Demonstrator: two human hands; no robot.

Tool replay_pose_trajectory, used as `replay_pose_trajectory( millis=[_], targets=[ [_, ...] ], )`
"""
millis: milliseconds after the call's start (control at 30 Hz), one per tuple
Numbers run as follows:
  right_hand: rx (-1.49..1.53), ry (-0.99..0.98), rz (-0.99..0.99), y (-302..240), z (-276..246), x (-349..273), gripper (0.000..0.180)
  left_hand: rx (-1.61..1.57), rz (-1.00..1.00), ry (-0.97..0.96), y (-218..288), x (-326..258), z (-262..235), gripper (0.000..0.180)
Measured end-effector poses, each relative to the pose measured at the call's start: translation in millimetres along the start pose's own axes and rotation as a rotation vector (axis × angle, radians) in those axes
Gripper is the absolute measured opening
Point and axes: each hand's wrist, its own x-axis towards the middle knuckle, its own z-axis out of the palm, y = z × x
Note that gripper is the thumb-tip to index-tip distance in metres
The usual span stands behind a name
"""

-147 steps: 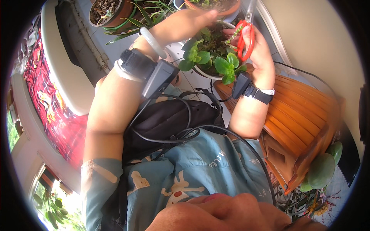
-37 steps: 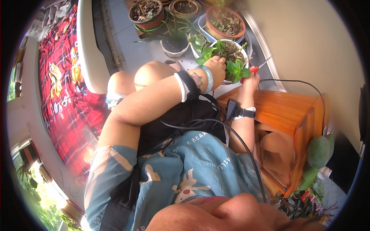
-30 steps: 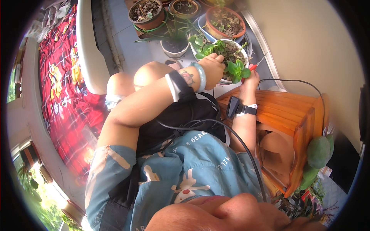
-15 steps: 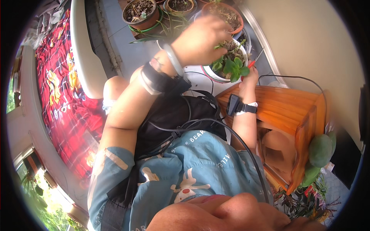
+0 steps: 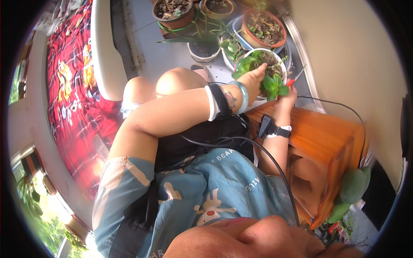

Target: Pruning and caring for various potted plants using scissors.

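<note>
A white round pot (image 5: 284, 72) holds dry soil and a green leafy plant (image 5: 274, 86). My left hand (image 5: 254, 84), with a pale bangle at its wrist, reaches over the pot's near-left rim. Its fingers are stretched out toward the soil, just left of the leaves; nothing shows in them, though the palm side is hidden. At the pot's right rim my right hand (image 5: 287, 99) is closed on a red-handled tool (image 5: 291, 82). The tool's thin, pale metal end points up and right, away from the pot; its exact kind is unclear.
An orange-brown pot (image 5: 282, 41) with soil stands just beyond. More pots, including a brown one (image 5: 174, 21) and a white one (image 5: 202, 58), are farther left. A wooden cabinet (image 5: 314, 124) is close on the right, with a black cable (image 5: 344, 103) along it and a wall behind.
My left hand has come down and nearer, from blurred motion above the pot to its near-left rim. The right hand keeps its hold on the tool. The whole view has shifted slightly.
</note>
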Motion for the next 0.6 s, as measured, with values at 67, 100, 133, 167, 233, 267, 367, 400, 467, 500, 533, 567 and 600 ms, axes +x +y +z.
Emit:
replay_pose_trajectory(
  millis=[67, 100, 133, 167, 233, 267, 367, 400, 467, 500, 533, 567, 600],
  targets=[
    [0.043, -0.028, -0.018, 10, -9, 8, 0.022, -0.016, 0.005, 0.055, 1, 3, 3, 0.065],
    [0.055, -0.061, -0.042, 13, -9, 8, 0.022, -0.047, 0.004, 0.095, -1, 3, 6, 0.067],
    [0.046, -0.045, -0.024, 17, -12, 10, 0.021, -0.044, 0.006, 0.077, -1, 6, 6, 0.071],
    [0.038, -0.034, -0.014, 18, -15, 10, 0.021, -0.038, 0.005, 0.087, 0, 8, 5, 0.071],
    [0.043, -0.045, -0.046, 10, -11, 6, 0.022, -0.041, -0.011, 0.198, 5, 6, 8, 0.068],
    [0.033, -0.039, -0.020, 7, -11, 6, 0.024, -0.066, 0.005, 0.185, 4, 7, 6, 0.058],
    [0.031, -0.046, 0.022, 6, -12, 9, 0.028, -0.129, 0.048, 0.091, 3, 13, 6, 0.037],
    [0.024, -0.020, 0.017, 5, -10, 9, 0.026, -0.111, 0.038, 0.123, 4, 13, 6, 0.034],
    [0.037, -0.027, 0.020, 3, -7, 8, 0.026, -0.106, 0.039, 0.109, 4, 15, 6, 0.030],
    [0.052, -0.030, 0.025, 2, -7, 8, 0.025, -0.119, 0.053, 0.064, 4, 17, 5, 0.029],
    [0.060, -0.020, 0.033, 2, -5, 6, 0.024, -0.125, 0.083, 0.025, 2, 19, 6, 0.028],
    [0.067, -0.003, 0.036, 2, -5, 6, 0.023, -0.176, 0.080, 0.052, 3, 18, 7, 0.027],
    [0.029, 0.019, 0.033, 1, -6, 5, 0.022, -0.205, 0.092, 0.066, 2, 18, 8, 0.026]
  ],
)
